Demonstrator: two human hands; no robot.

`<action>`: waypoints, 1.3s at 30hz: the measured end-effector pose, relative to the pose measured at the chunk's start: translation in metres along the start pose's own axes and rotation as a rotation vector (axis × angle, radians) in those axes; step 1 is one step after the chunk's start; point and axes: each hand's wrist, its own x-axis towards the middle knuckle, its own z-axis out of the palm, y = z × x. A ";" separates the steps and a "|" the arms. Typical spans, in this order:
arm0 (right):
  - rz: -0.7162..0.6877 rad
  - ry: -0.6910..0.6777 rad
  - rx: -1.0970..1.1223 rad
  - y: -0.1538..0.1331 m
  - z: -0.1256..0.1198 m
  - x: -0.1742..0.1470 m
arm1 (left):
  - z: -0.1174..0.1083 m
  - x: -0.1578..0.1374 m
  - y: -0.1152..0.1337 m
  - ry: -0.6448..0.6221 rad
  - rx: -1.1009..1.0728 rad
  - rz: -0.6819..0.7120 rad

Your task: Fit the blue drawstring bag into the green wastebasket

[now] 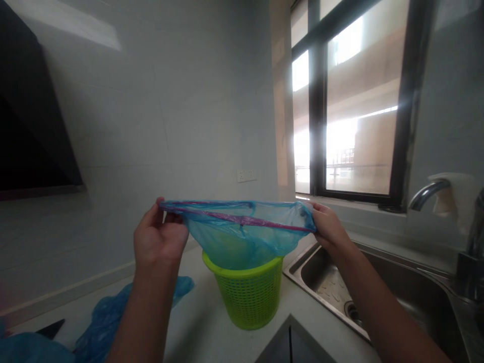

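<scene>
A blue plastic bag (242, 234) with a purple drawstring rim is stretched wide open between my two hands. My left hand (159, 239) pinches the bag's left rim. My right hand (328, 227) grips the right rim. The bag's bottom hangs down into a small green mesh basket (247, 297) that stands upright on the grey counter (204, 322), directly below the bag.
A steel sink (378, 287) lies to the right with a tap (427, 194) at its far right. More crumpled blue plastic (102, 315) lies on the counter at the left. A dark range hood (30, 131) hangs upper left; a window (355, 101) is behind.
</scene>
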 end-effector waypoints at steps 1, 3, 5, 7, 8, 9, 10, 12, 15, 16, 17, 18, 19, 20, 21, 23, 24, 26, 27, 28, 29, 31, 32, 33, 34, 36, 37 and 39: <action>0.023 -0.025 -0.001 0.001 0.001 -0.001 | 0.004 -0.004 0.001 0.044 -0.103 -0.018; 0.107 -0.087 0.062 0.003 0.003 -0.003 | 0.010 -0.010 0.001 0.114 -0.244 -0.048; 0.217 -0.151 0.200 0.003 0.006 -0.002 | 0.012 -0.012 0.000 0.086 -0.282 -0.038; 0.324 -0.182 0.380 0.003 0.009 0.001 | 0.013 -0.013 -0.003 0.009 -0.244 0.014; 0.356 -0.181 0.462 0.003 0.009 0.002 | 0.013 -0.014 -0.005 -0.034 -0.193 0.051; 0.365 -0.169 0.532 0.002 0.010 0.004 | 0.013 -0.014 -0.006 -0.072 -0.129 0.081; 0.354 -0.154 0.589 0.002 0.010 0.006 | 0.013 -0.015 -0.008 -0.101 -0.063 0.097; 0.293 -0.138 0.657 0.001 0.010 0.007 | 0.015 -0.018 -0.010 -0.137 0.042 0.072; 0.222 -0.169 0.687 0.003 0.011 0.005 | 0.019 -0.023 -0.012 -0.072 0.078 -0.005; 0.202 -0.180 0.687 0.004 0.012 0.003 | 0.021 -0.024 -0.012 -0.024 0.075 -0.021; 0.180 -0.188 0.684 0.005 0.013 0.002 | 0.022 -0.025 -0.012 0.027 0.068 -0.038; 0.155 -0.194 0.682 0.007 0.014 0.000 | 0.023 -0.024 -0.011 0.071 0.053 -0.057; 0.129 -0.198 0.679 0.009 0.016 -0.001 | 0.023 -0.024 -0.011 0.097 0.028 -0.076; 0.111 -0.205 0.672 0.011 0.018 -0.003 | 0.023 -0.022 -0.010 0.110 -0.004 -0.090; 0.106 -0.214 0.662 0.014 0.019 -0.003 | 0.022 -0.020 -0.009 0.115 -0.043 -0.095; 0.128 -0.198 0.649 0.018 0.021 -0.004 | 0.018 -0.015 -0.007 0.097 -0.105 -0.080; 0.151 -0.173 0.648 0.020 0.021 -0.003 | 0.016 -0.012 -0.006 0.078 -0.119 -0.063; 0.204 -0.099 0.676 0.024 0.021 -0.001 | 0.013 -0.009 -0.006 0.067 -0.134 -0.038; 0.233 -0.067 0.708 0.024 0.021 0.000 | 0.012 -0.009 -0.006 0.077 -0.144 -0.036; 0.263 -0.046 0.745 0.025 0.021 0.001 | 0.012 -0.009 -0.007 0.094 -0.158 -0.040; 0.289 -0.032 0.783 0.024 0.021 0.002 | 0.012 -0.010 -0.009 0.108 -0.171 -0.051; 0.311 -0.004 0.854 0.022 0.020 0.003 | 0.013 -0.014 -0.012 0.097 -0.195 -0.045; 0.303 0.015 0.878 0.020 0.019 0.004 | 0.014 -0.016 -0.013 0.073 -0.200 -0.023; 0.286 0.042 0.894 0.018 0.018 0.004 | 0.015 -0.018 -0.015 0.044 -0.195 0.011; 0.264 0.070 0.904 0.017 0.017 0.005 | 0.015 -0.020 -0.017 0.011 -0.177 0.046; 0.222 0.116 0.907 0.016 0.013 0.007 | 0.017 -0.026 -0.021 -0.072 -0.098 0.093; 0.203 0.123 0.902 0.015 0.011 0.009 | 0.017 -0.028 -0.022 -0.123 -0.043 0.106; 0.156 0.082 0.889 0.016 0.008 0.011 | 0.019 -0.034 -0.025 -0.228 0.073 0.114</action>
